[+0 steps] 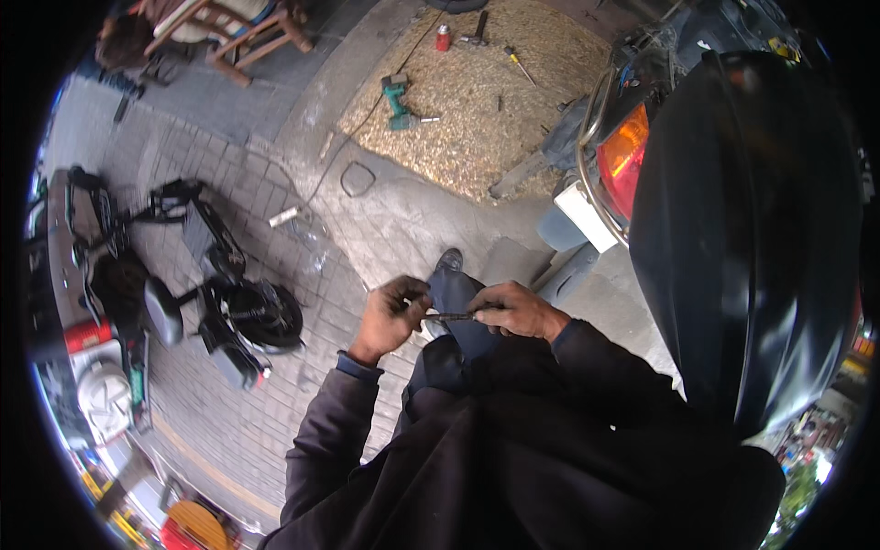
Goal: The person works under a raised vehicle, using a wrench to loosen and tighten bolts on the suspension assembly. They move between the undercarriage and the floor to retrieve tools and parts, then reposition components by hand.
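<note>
My left hand [394, 317] and my right hand [519, 312] are raised in front of my dark-clothed lap, with a small gap between them. Both are closed on a thin, dark metal rod [448, 317] that lies roughly level, bridging that gap. Its ends are hidden by my fingers, and its exact kind is too small to make out. The fingertips look dirty. On the right stands a scooter with a large black rear cover [742, 229], an orange and red tail light [626, 158] and a white plate [585, 217].
A green power drill [398, 103], a red bottle [443, 38], a hammer [476, 31] and a screwdriver [521, 66] lie or stand on the tan ground patch ahead. A cord leads to a white power strip [284, 216]. Leftward is a black two-wheeler [225, 266]; a wooden chair [259, 39] is far left.
</note>
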Action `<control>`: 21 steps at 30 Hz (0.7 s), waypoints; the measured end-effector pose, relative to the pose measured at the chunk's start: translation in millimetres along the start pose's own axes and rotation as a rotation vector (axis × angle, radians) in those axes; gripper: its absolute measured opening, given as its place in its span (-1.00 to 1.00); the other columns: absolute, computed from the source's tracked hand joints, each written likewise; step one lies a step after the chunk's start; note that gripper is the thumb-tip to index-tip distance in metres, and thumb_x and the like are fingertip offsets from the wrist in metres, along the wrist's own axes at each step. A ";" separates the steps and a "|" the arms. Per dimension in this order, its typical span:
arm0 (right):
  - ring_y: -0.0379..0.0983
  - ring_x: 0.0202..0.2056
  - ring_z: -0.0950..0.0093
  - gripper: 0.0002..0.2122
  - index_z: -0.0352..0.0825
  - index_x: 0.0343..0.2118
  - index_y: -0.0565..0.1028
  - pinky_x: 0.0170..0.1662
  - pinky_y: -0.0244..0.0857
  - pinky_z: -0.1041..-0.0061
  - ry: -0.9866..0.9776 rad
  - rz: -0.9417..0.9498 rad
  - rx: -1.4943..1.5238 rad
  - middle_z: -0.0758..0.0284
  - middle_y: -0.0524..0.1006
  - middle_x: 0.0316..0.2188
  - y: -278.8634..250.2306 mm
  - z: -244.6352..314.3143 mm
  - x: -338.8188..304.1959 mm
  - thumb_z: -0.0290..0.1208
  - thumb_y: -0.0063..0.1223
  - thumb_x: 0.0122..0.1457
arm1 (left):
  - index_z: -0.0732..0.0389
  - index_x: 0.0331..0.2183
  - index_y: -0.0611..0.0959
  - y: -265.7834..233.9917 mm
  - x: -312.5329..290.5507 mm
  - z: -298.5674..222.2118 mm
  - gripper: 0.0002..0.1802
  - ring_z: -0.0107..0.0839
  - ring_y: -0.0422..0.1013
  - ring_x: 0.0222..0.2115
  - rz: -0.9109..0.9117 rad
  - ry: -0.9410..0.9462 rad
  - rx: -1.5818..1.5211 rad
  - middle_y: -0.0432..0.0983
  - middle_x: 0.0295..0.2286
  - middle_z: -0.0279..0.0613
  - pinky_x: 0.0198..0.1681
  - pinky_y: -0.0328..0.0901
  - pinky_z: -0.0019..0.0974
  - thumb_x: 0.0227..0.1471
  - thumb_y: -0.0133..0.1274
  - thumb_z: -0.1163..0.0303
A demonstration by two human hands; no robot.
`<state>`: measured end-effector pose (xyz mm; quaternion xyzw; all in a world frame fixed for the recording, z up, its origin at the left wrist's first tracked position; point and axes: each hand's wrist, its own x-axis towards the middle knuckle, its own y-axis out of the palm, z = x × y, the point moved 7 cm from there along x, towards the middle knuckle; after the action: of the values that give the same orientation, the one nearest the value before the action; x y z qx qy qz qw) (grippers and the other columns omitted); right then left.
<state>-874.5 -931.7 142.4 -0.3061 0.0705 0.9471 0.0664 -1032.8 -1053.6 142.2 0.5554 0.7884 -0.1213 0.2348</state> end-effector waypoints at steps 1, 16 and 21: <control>0.41 -0.55 0.59 -0.81 -0.43 -0.28 0.55 -0.44 0.28 0.55 -0.010 -0.092 0.093 0.35 0.50 -0.60 -13.5 3.5 6.7 -0.40 0.06 0.15 | 0.34 -0.20 0.54 -10.9 29.7 -18.6 -0.79 -0.57 0.43 -0.57 -0.007 0.068 -0.054 0.54 -0.52 -0.21 -0.54 0.30 -0.47 0.13 0.08 0.45; 0.39 -0.51 0.63 -0.88 -0.44 -0.27 0.48 -0.43 0.31 0.57 -0.062 -1.193 0.565 0.36 0.51 -0.53 -128.8 80.8 52.6 -0.54 0.11 0.16 | 0.14 -0.44 0.43 73.4 268.1 -96.9 -0.62 -0.30 0.28 -0.59 0.005 -0.601 -0.690 0.32 -0.61 -0.25 -0.49 0.24 -0.19 0.25 -0.17 0.05; 0.40 -0.48 0.63 -0.87 -0.43 -0.26 0.49 -0.39 0.34 0.56 -0.081 -1.255 0.637 0.38 0.51 -0.51 -171.2 131.5 92.7 -0.47 0.09 0.20 | 0.12 -0.46 0.39 32.3 341.9 -163.2 -0.67 -0.45 0.18 -0.68 0.124 -0.699 -0.669 0.24 -0.64 -0.29 -0.58 0.16 -0.32 0.25 -0.17 0.12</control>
<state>-995.1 -733.1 177.5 -0.2190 0.1518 0.6739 0.6891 -1134.3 -688.4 112.2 0.4215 0.6235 -0.0261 0.6579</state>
